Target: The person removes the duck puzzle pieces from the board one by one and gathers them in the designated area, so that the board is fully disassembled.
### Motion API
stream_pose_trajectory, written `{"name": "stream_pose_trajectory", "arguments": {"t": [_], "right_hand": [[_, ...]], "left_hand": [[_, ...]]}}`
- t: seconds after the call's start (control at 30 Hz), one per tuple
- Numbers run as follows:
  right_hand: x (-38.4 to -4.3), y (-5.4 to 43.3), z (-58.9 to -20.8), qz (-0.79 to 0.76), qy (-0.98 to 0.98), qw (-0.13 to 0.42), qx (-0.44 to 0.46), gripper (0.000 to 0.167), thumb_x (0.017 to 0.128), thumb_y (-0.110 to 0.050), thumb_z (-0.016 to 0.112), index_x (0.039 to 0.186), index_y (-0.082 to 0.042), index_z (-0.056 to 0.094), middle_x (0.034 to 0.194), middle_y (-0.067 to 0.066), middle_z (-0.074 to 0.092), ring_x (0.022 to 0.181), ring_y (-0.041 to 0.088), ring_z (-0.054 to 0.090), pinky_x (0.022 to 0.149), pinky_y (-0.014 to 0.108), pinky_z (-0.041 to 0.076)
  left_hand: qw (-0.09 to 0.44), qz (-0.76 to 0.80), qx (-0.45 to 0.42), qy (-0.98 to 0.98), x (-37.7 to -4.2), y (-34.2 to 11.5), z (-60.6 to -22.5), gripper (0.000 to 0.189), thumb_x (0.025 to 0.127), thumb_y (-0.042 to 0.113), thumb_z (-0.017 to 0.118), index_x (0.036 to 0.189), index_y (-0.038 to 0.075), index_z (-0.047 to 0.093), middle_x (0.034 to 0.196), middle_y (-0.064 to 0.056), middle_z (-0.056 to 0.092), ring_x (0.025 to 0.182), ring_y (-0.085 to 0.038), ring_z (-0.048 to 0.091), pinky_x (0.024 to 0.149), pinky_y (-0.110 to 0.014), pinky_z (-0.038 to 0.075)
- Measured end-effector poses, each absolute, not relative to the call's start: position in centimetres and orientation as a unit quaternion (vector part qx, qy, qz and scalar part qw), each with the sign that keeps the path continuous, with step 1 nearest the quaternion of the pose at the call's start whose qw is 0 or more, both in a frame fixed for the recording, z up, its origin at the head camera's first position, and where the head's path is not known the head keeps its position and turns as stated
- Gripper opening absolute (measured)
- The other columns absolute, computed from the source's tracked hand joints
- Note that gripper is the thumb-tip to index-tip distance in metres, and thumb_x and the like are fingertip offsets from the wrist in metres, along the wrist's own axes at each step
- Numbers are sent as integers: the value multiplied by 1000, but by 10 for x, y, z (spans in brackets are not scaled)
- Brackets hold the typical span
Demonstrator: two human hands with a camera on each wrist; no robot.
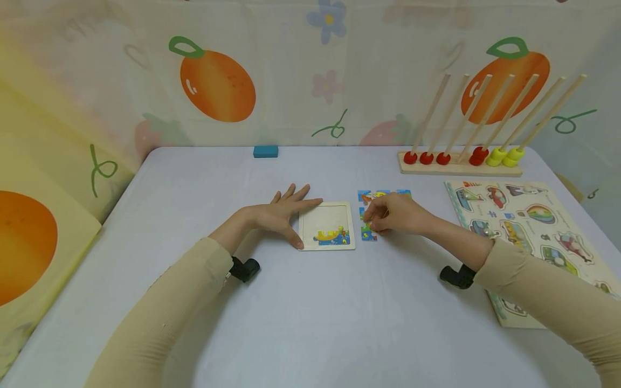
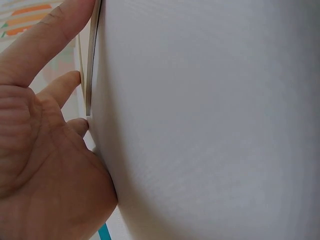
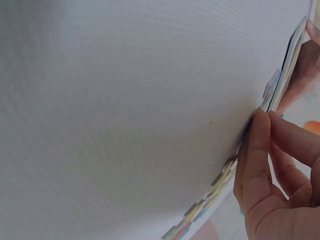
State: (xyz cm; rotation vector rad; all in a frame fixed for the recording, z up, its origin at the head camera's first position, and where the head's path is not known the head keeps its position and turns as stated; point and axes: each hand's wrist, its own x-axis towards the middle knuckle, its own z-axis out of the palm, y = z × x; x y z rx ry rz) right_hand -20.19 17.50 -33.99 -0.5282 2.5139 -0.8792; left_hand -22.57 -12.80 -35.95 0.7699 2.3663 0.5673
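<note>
A small square puzzle tray (image 1: pixel 324 216) lies in the middle of the table, with a few joined puzzle pieces (image 1: pixel 333 237) in its lower right corner. My left hand (image 1: pixel 278 215) rests at the tray's left side, thumb and forefinger spread along the frame; the left wrist view shows the thumb (image 2: pixel 45 40) against its edge. Just right of the tray, my right hand (image 1: pixel 400 213) pinches a small puzzle piece, mostly hidden by the fingertips. Loose blue and green puzzle pieces (image 1: pixel 368 236) lie under and around that hand, partly covered by it.
At the back right stands a wooden bead rack (image 1: pixel 461 168) with upright rods and red and yellow beads. A large picture puzzle board (image 1: pixel 521 215) lies at the right, under the right forearm. A blue block (image 1: pixel 266 152) sits by the back edge.
</note>
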Motion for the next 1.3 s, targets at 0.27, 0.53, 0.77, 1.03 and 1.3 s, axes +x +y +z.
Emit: {"name": "stream_pose_trajectory", "arguments": {"t": [0.27, 0.53, 0.77, 1.03, 1.3], "right_hand": [[-201, 174, -339, -313, 908, 204, -189, 11, 88, -4, 67, 98, -3, 72, 70, 3, 64, 64, 11, 59, 61, 21, 46], [-201, 170, -339, -327, 905, 197, -190, 13, 88, -1, 61, 98, -2, 71, 88, 11, 73, 64, 13, 61, 63, 22, 50], [-199, 158, -339, -327, 904, 190, -198, 10, 90, -7, 65, 98, -5, 70, 81, 8, 69, 61, 14, 61, 64, 24, 50], [-196, 142, -338, -324, 905, 175, -215, 9, 88, -11, 70, 96, -11, 72, 80, 2, 65, 74, 13, 56, 68, 24, 46], [-190, 126, -340, -332, 894, 182, -240, 10, 86, -9, 73, 96, -8, 72, 85, 5, 70, 73, 12, 60, 69, 21, 50]], "left_hand": [[289, 212, 289, 888, -226, -128, -360, 108, 72, 36, 81, 159, 30, 17, 169, -4, -14, 154, -32, -25, 123, -60, -14], [292, 211, 285, 888, -225, -127, -358, 108, 73, 35, 82, 159, 30, 17, 169, -3, -14, 154, -32, -25, 123, -60, -14], [295, 214, 287, 886, -225, -128, -357, 110, 73, 36, 83, 159, 30, 15, 168, -3, -15, 153, -32, -26, 122, -60, -15], [293, 208, 290, 887, -227, -129, -358, 109, 74, 38, 82, 159, 31, 15, 168, -3, -16, 153, -32, -26, 122, -60, -15], [295, 209, 290, 886, -226, -129, -358, 109, 74, 39, 82, 159, 31, 15, 168, -3, -16, 153, -32, -27, 122, -60, -15]]}}
